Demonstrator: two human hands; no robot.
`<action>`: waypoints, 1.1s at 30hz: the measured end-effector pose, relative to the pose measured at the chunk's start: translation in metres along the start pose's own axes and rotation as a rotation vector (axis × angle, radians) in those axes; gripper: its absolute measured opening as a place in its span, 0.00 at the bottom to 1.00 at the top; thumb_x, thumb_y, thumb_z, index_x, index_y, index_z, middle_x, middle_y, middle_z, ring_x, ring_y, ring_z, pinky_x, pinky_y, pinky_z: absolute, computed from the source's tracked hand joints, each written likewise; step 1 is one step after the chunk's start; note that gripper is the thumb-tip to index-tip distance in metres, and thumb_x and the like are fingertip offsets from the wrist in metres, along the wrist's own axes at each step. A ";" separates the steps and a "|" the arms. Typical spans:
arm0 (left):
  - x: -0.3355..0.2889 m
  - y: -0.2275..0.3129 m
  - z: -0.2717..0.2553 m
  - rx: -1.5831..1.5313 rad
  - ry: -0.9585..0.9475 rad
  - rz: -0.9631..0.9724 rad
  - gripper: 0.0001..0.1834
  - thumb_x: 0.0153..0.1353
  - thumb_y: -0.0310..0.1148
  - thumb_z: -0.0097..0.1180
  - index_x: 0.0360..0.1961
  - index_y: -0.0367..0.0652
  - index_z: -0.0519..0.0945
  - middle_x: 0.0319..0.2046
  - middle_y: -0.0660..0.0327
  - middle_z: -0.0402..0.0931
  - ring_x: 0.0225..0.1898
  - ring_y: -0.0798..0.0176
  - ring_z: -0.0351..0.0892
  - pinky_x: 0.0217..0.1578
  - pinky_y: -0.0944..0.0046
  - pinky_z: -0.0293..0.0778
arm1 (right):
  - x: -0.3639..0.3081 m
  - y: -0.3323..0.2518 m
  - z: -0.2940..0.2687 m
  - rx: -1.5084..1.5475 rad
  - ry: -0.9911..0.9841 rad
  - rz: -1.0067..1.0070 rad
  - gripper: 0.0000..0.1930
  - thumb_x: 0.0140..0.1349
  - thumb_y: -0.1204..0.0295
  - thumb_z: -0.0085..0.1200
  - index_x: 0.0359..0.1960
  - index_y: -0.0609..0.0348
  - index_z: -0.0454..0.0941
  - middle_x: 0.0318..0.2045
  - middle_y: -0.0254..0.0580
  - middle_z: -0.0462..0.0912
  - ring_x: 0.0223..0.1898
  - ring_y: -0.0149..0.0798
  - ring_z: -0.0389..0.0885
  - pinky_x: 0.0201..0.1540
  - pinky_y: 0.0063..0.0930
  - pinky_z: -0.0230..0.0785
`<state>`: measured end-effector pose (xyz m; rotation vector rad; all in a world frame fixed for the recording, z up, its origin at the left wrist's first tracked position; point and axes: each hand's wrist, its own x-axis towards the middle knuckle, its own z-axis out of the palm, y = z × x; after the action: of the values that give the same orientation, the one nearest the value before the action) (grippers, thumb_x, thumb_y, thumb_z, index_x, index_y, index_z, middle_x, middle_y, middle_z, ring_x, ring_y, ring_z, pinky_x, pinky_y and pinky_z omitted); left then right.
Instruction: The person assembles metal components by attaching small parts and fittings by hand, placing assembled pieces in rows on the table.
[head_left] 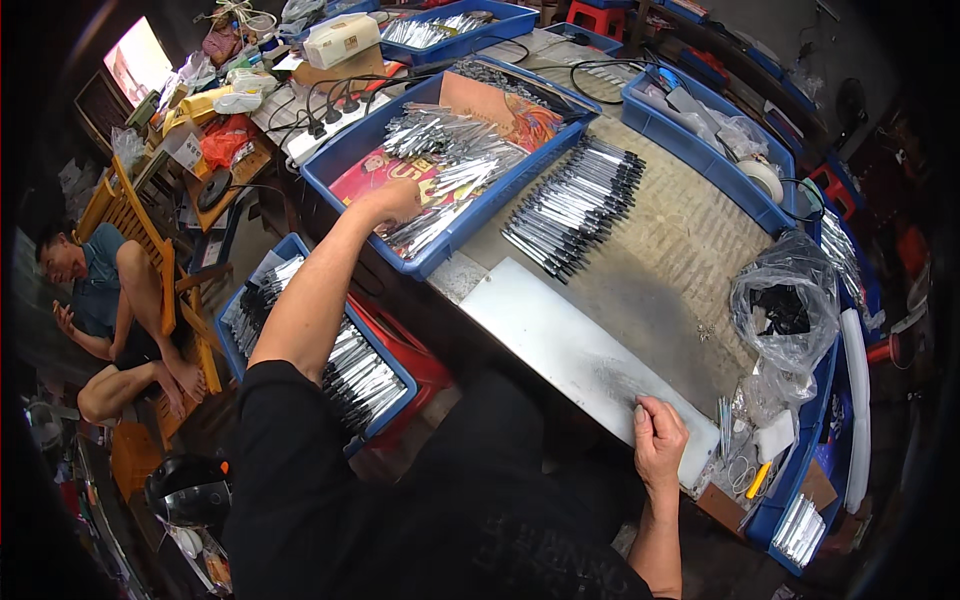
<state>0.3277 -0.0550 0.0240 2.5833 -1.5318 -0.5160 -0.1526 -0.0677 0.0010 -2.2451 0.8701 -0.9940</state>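
Note:
My left hand (397,201) reaches into a blue tray (425,262) at the front of the table, its fingers turned down and hidden against the silvery pen parts (460,165) lying there. Over the near right end of a white board (570,335), my right hand (660,437) is closed, thumb against curled fingers. Whether something small sits in that pinch cannot be made out. Between the tray and the board's far side, a row of black and silver pens (578,205) lies side by side on the table.
A second blue tray of pens (365,375) stands low at my left. On the right are a clear plastic bag (785,290) with black parts, a yellow-handled cutter (758,480) and another blue tray (715,170). A person (110,290) sits on a wooden chair at far left.

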 end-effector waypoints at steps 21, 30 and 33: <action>-0.148 0.191 0.044 -1.253 -0.296 0.537 0.08 0.57 0.26 0.56 0.37 0.34 0.75 0.27 0.62 0.78 0.25 0.76 0.73 0.26 0.78 0.69 | -0.004 -0.009 0.001 0.230 -0.014 0.068 0.07 0.57 0.75 0.52 0.36 0.65 0.76 0.25 0.44 0.75 0.25 0.42 0.74 0.29 0.31 0.66; -0.172 0.244 0.108 -1.579 -0.397 0.582 0.07 0.56 0.23 0.57 0.34 0.34 0.74 0.28 0.57 0.77 0.26 0.71 0.74 0.26 0.74 0.70 | -0.017 -0.024 -0.003 0.509 -0.073 0.146 0.10 0.58 0.68 0.55 0.30 0.64 0.75 0.24 0.41 0.74 0.26 0.38 0.73 0.30 0.29 0.65; -0.173 0.242 0.112 -1.543 -0.435 0.572 0.09 0.56 0.27 0.58 0.36 0.33 0.73 0.29 0.56 0.76 0.25 0.69 0.75 0.25 0.72 0.71 | -0.025 -0.019 -0.006 0.642 -0.178 0.222 0.11 0.60 0.68 0.54 0.30 0.64 0.74 0.23 0.39 0.73 0.26 0.33 0.70 0.30 0.26 0.64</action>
<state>0.0125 -0.0139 0.0212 0.8666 -1.0366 -1.4288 -0.1638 -0.0384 0.0065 -1.6230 0.5940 -0.8076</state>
